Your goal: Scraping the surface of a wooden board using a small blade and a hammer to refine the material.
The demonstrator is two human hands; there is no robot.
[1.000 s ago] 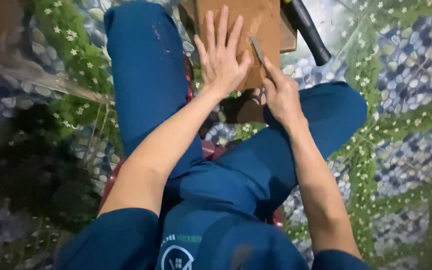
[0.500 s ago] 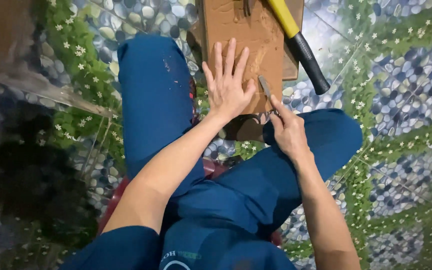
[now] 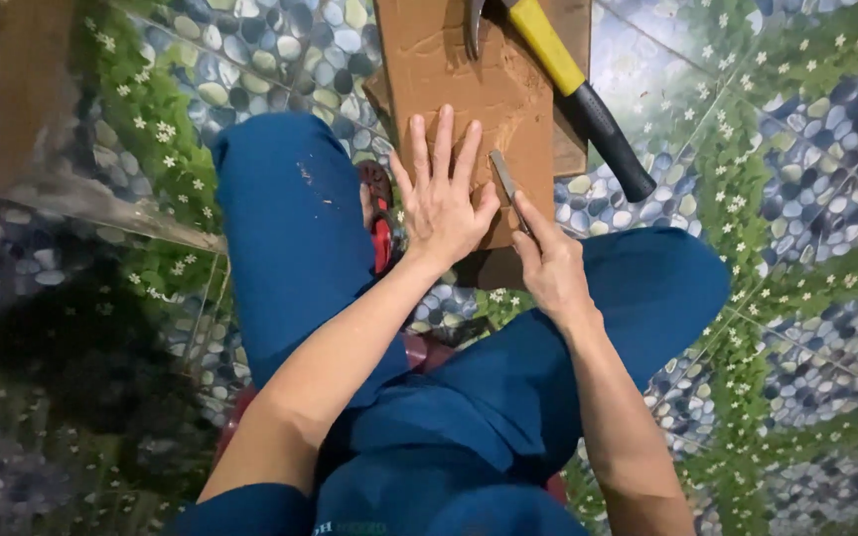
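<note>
- Tiled floor (image 3: 806,149): glossy, printed with pebbles and flowers, likely slick under a sliding piece; open room lies toward 3 o'clock and 9 o'clock of the work, while the person's blue-trousered knees (image 3: 290,228) close in the near side.
- Brown board (image 3: 449,69): a flat, stiff slab, probably wood or fibreboard, lying at 12 o'clock between the knees, with a second piece showing beneath it. It looks light enough to shift under tool pressure, so it wants pinning from above. Its near edge is partly covered by the hands.
- Hammer (image 3: 573,89): yellow-and-black handle, resting across the board's 1 o'clock corner, untouched; the head is heavy and could roll.
- Left hand (image 3: 441,203): spread flat, fingers fanned, palm pressing the board, grasping nothing.
- Right hand (image 3: 548,268): curled around the handle of a narrow metal blade.
- Narrow metal blade (image 3: 504,179): thin, rigid, probably a chisel or knife; its tip rests on the board just beside the left thumb, a cutting hazard.
- Red tool (image 3: 379,213): partly hidden at 9 o'clock of the left hand.
</note>
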